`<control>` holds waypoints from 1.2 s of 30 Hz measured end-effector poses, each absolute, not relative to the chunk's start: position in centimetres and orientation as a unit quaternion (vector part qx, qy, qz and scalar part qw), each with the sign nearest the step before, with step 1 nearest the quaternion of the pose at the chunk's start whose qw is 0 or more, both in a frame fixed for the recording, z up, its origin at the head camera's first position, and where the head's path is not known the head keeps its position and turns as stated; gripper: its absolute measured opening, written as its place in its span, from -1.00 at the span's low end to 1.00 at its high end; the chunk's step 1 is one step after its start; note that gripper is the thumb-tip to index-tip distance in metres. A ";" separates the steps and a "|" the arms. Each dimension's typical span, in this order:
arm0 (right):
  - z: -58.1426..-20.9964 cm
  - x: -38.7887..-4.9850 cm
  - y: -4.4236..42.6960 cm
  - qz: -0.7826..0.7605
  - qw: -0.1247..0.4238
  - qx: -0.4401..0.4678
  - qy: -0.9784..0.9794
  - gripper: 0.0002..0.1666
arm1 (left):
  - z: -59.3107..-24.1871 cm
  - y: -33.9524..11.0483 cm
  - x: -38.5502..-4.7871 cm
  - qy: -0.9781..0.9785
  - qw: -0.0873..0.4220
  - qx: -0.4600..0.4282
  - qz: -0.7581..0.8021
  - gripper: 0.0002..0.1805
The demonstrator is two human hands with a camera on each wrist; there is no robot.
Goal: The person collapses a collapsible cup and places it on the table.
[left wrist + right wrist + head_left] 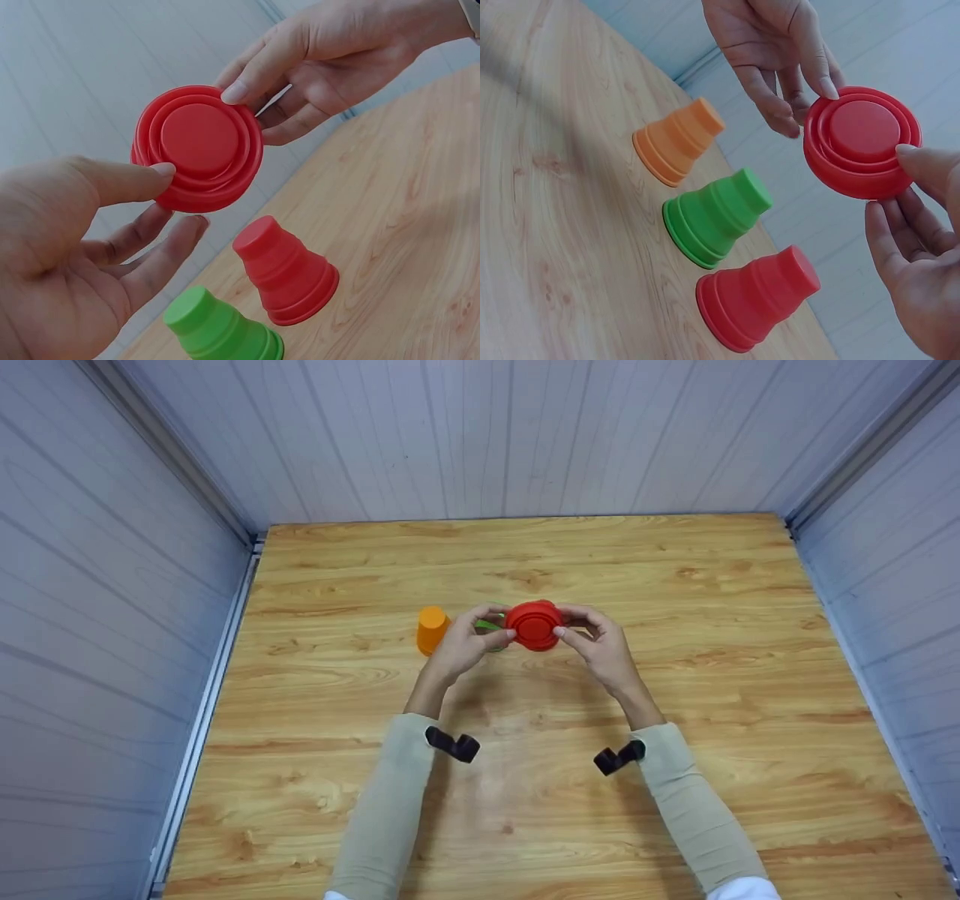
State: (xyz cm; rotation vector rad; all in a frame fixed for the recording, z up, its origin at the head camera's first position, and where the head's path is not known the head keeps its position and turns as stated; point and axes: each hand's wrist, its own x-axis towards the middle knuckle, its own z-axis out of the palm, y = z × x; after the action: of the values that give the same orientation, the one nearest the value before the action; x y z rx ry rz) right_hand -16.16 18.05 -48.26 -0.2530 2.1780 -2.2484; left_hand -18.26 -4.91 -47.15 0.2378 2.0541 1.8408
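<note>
Both hands hold a red collapsible cup (535,630), folded flat into rings, above the table. My left hand (461,645) pinches its left edge, with the thumb on the ringed face and fingers behind. On the opposite edge, my right hand (606,649) pinches it the same way. Beyond the hands, three extended cups stand upside down in a row: an orange cup (679,141), a green cup (716,219) and another red cup (757,298). From the head view, the left hand hides most of the green one.
The wood-grain table (510,802) is enclosed by pale panel walls (465,435) at the back and both sides. Each sleeved forearm carries a small black wrist camera (454,745). In the head view the orange cup stands just left of the left hand.
</note>
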 end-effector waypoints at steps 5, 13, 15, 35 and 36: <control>-48.4 -16.0 18.2 -0.714 -0.006 -0.084 0.695 -0.59 | -47.2 -4.8 -18.2 0.733 0.182 0.083 0.650 -0.65; -48.8 -16.0 18.5 -0.706 -0.009 -0.100 0.701 -0.58 | -47.2 -4.8 -18.3 0.734 0.176 0.085 0.651 -0.66; -48.8 -16.0 18.5 -0.706 -0.012 -0.102 0.700 -0.58 | -47.2 -4.8 -18.3 0.737 0.172 0.088 0.648 -0.67; -49.3 -15.7 19.3 -0.718 -0.016 -0.098 0.689 -0.60 | -47.4 -3.8 -18.4 0.679 0.186 0.080 0.706 -0.69; -49.3 -15.7 19.4 -0.717 -0.017 -0.098 0.690 -0.61 | -47.5 -3.6 -18.4 0.673 0.185 0.076 0.712 -0.67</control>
State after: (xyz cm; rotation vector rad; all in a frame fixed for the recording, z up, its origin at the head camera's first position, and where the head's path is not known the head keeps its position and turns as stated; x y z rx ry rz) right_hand -15.65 19.36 -49.32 -0.3096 2.1901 -2.2778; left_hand -18.42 -3.64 -47.46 0.2134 1.8965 2.0074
